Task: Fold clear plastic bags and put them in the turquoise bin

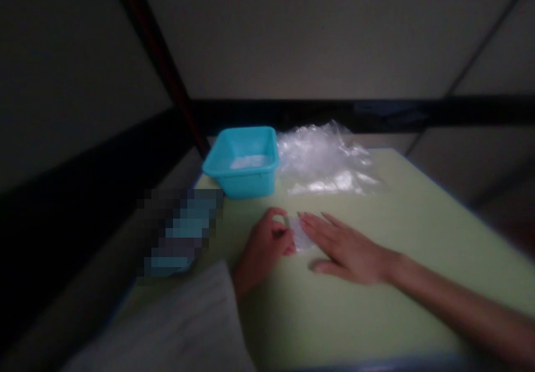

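A small, clear whitish plastic bag point(301, 237) lies flat on the pale green table between my two hands. My left hand point(267, 244) is at its left edge with curled fingers. The fingertips there close on the bag's edge, though blur softens the contact. From the right, my right hand point(345, 246) lies flat, its fingers stretched out over the bag's right part and its thumb held apart. Beyond the hands stands a turquoise plastic basin point(246, 185) with something white and flat inside. To its right spreads a large crumpled clear plastic bag point(324, 160).
A pixelated dark and bluish object point(188, 230), its kind hidden, is at the table's left edge. The green table point(355, 327) has a blue border. A wall point(317, 37) with a dark horizontal band rises behind it.
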A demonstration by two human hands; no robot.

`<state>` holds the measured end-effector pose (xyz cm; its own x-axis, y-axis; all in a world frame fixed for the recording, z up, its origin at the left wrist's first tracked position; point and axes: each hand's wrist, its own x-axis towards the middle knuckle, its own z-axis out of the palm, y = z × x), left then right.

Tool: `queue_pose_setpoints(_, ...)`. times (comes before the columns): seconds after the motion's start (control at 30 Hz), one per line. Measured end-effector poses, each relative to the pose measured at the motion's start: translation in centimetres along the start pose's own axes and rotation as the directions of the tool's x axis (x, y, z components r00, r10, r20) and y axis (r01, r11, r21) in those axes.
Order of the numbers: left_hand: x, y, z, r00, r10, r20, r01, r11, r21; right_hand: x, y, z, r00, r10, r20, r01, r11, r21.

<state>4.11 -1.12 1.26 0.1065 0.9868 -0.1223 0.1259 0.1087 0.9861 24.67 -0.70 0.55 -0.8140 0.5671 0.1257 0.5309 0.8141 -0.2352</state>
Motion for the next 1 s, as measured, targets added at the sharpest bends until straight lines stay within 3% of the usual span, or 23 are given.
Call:
queue_pose_setpoints(0.2,0.0,0.0,-0.1,1.000,0.000,-0.015,0.001,1.000,0.025,0.1,-0.1,-0.1,1.000,-0.001,0.017,0.001,1.000,0.004)
queue_pose_setpoints(0.3,-0.2,-0.3,-0.4,0.989,0.144,-0.041,-0.135,0.976,0.173,0.2,-0.1,-0.3,1.000,0.008,0.030,-0.007,1.000,-0.009)
queue_pose_setpoints(0.4,-0.5,-0.4,-0.7,0.901,0.433,-0.013,-0.376,0.798,0.471,0.2,-0.1,-0.5,1.000,0.004,-0.010,-0.004,1.000,-0.001)
queue_pose_setpoints(0.47,-0.9,-0.4,-0.9,0.813,0.571,0.112,-0.508,0.603,0.615,0.2,0.1,-0.5,0.999,0.004,-0.053,-0.003,1.000,0.011)
queue_pose_setpoints(0.53,-1.1,-0.3,-1.0,0.742,0.623,0.249,-0.594,0.437,0.675,0.2,0.3,-0.5,0.997,0.005,-0.072,-0.004,1.000,0.012)
queue_pose_setpoints(0.63,-1.5,-0.4,-0.9,0.704,0.580,0.409,-0.638,0.263,0.724,0.2,0.5,-0.3,0.998,-0.002,-0.055,0.001,1.000,-0.010)
queue_pose_setpoints(0.77,-2.1,-0.8,-0.7,0.711,0.435,0.552,-0.652,0.115,0.750,0.2,0.5,-0.2,1.000,-0.009,-0.029,0.008,1.000,-0.024)
queue_pose_setpoints(1.0,-2.6,-0.8,-0.6,0.762,0.283,0.583,-0.622,0.067,0.780,0.2,0.3,-0.4,1.000,0.003,0.019,-0.003,1.000,-0.019)
